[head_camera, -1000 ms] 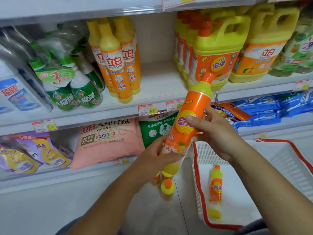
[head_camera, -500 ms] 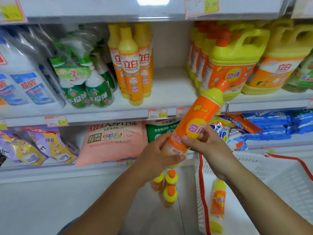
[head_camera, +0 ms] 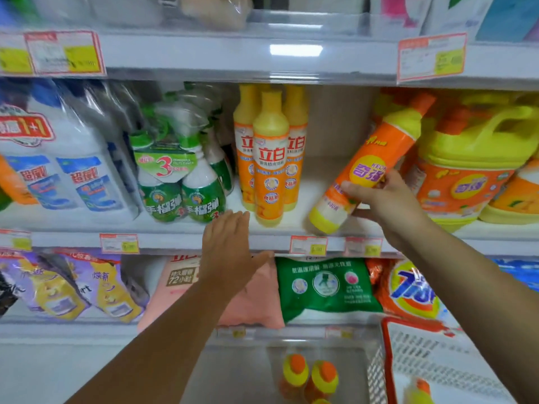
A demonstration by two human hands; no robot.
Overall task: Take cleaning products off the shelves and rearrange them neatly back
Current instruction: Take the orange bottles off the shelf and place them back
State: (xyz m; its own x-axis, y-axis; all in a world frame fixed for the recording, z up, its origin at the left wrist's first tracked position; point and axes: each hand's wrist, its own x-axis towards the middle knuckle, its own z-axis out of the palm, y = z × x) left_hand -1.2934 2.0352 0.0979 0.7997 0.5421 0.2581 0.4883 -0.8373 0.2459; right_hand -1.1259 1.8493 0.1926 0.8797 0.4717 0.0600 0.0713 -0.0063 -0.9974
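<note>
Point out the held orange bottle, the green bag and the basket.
orange bottle (head_camera: 368, 170), head view, on its round yellow label.
green bag (head_camera: 326, 285), head view, middle of its front.
basket (head_camera: 431, 357), head view, on its white mesh wall.

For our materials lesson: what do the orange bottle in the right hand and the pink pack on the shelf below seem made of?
Orange bottle: likely rigid plastic, smooth with a slight sheen; its moulded shape holds firm. Pink pack: apparently soft plastic film, fairly matte; it bulges and creases.
</note>
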